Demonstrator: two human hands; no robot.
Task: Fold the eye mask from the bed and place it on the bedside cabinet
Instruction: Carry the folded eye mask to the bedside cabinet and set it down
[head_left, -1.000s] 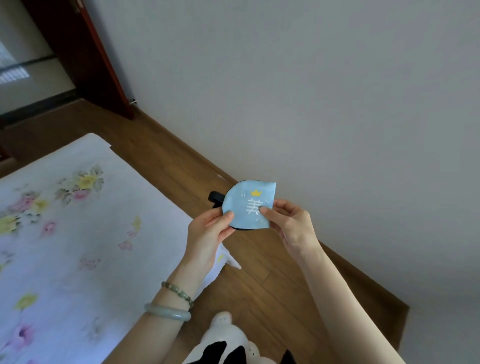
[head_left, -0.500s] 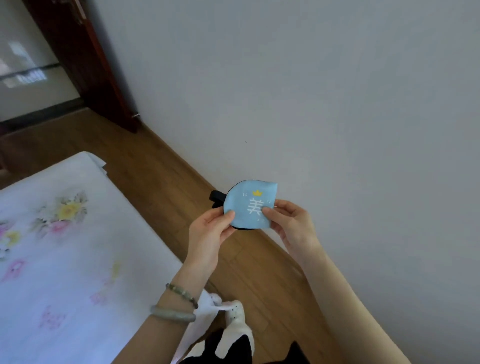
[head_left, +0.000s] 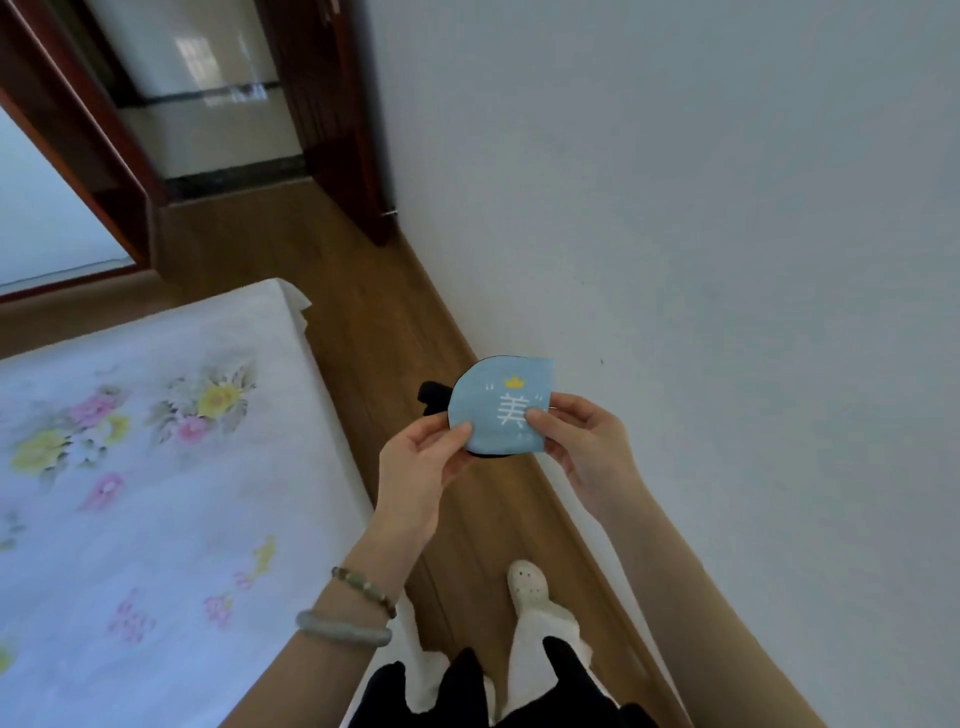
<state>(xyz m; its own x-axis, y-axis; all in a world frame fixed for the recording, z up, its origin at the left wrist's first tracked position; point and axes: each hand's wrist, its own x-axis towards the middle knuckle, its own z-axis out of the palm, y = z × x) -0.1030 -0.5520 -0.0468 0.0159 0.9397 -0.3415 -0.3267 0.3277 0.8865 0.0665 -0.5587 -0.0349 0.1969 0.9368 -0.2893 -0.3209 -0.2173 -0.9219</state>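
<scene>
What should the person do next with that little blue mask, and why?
Probably carry it off to find the cabinet. The mask already looks folded in half, pinched between the left hand and right hand above the floor beside the bed, and no cabinet is in view.

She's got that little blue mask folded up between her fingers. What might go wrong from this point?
1. Both the left hand and right hand pinch the eye mask only at its lower edges, over bare wooden floor, not the bed. A slip would likely drop it there.
2. The black strap sticks out loose at the side, so the fold may spring open once one hand lets go.
3. No bedside cabinet is in view, so she must carry it while turning.
</scene>
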